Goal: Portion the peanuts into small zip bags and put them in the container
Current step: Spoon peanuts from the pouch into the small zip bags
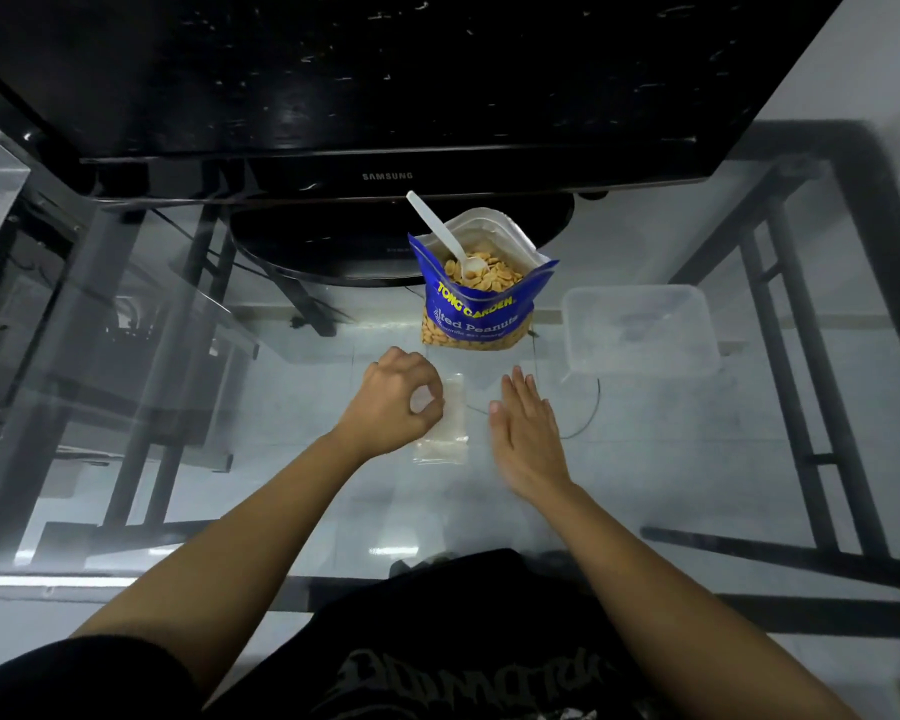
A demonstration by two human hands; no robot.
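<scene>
An open blue bag of peanuts (476, 298) stands on the glass table, a white plastic spoon (440, 233) stuck in the nuts. In front of it lies a stack of small clear zip bags (445, 426). My left hand (396, 402) is over the stack's left edge, thumb and fingers curled and pinching a bag. My right hand (526, 433) hovers flat with straight fingers just right of the stack, holding nothing. An empty clear plastic container (640, 327) sits to the right of the peanut bag.
A black monitor (385, 96) on a round stand (333, 246) fills the back of the glass table (230, 407). Black metal table frames show through the glass at left and right. A dark cable (591, 413) curves near my right hand.
</scene>
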